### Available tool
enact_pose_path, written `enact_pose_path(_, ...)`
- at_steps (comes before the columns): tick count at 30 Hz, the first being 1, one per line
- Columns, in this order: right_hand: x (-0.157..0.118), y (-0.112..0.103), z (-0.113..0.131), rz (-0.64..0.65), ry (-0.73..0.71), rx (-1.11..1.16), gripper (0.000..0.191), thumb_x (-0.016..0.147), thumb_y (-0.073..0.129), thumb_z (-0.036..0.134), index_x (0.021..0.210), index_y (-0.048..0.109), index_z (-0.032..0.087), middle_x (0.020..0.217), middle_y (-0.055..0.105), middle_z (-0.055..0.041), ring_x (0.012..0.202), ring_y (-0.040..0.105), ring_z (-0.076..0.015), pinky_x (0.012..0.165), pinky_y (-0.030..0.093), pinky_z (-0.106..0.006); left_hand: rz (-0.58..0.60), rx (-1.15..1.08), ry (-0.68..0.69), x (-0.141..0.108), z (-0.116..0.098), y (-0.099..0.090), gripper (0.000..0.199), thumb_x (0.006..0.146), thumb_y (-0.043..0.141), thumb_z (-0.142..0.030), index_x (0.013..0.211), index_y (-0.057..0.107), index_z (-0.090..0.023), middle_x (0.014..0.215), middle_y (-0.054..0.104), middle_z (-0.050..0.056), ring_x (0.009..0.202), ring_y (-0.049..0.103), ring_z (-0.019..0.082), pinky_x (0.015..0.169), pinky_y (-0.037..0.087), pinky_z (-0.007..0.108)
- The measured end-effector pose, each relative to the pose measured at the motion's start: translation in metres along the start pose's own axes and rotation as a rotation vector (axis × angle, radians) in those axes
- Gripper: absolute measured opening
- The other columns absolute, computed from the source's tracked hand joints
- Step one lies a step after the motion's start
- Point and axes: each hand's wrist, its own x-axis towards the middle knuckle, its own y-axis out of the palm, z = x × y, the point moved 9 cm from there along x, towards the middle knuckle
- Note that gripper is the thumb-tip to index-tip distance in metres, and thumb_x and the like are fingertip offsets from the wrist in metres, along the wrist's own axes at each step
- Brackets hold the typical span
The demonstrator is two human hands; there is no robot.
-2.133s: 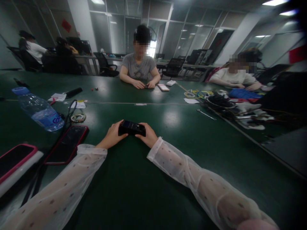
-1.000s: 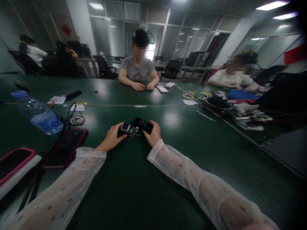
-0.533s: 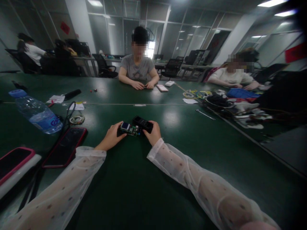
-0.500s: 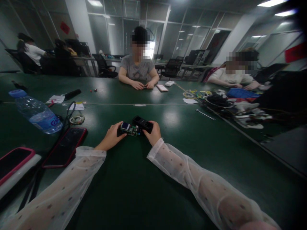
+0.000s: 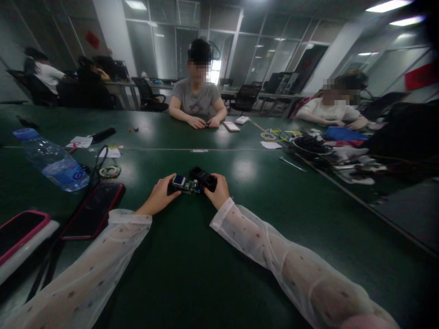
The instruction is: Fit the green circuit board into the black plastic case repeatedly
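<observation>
Between thumb and fingers, my left hand point(image 5: 160, 194) grips the left end of a green circuit board point(image 5: 189, 185) that carries a small display point(image 5: 179, 180). Something black shows under the board's left end. My right hand point(image 5: 218, 189) is closed on a black plastic casing point(image 5: 202, 177), holding it by its right end. The casing is tilted and its left part lies just behind the board's right end; whether the two touch I cannot tell. Both hands are low over the green table, and my fingertips behind the parts are hidden.
To the left are a water bottle point(image 5: 51, 160), a red-edged phone point(image 5: 94, 210), a pink-edged phone point(image 5: 22, 233) and a black cable. A wrench point(image 5: 292, 164) lies right, before a heap of cables and tools point(image 5: 329, 151). A person point(image 5: 197, 100) sits opposite, another point(image 5: 325, 109) at the right.
The black casing and my right hand have shifted very slightly to the left. My left hand and the circuit board stay in place.
</observation>
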Motion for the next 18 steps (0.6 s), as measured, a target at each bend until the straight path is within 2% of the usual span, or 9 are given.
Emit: enact_pose_path(18, -0.0022, -0.0046, -0.0031, -0.043, 0.000, 0.037, 0.046, 0.070, 0.068, 0.021, 0.112, 0.050, 0.016, 0.108, 0.054, -0.0119, 0.103, 0.054, -0.0287, 0.092, 0.046, -0.050, -0.014, -0.012, 0.006, -0.0012, -0.0012, -0.0024, 0.067, 0.081, 0.062, -0.041, 0.138, 0.034, -0.021, 0.131, 0.049, 0.014, 0.120, 0.047, 0.030, 0.097, 0.040, 0.050)
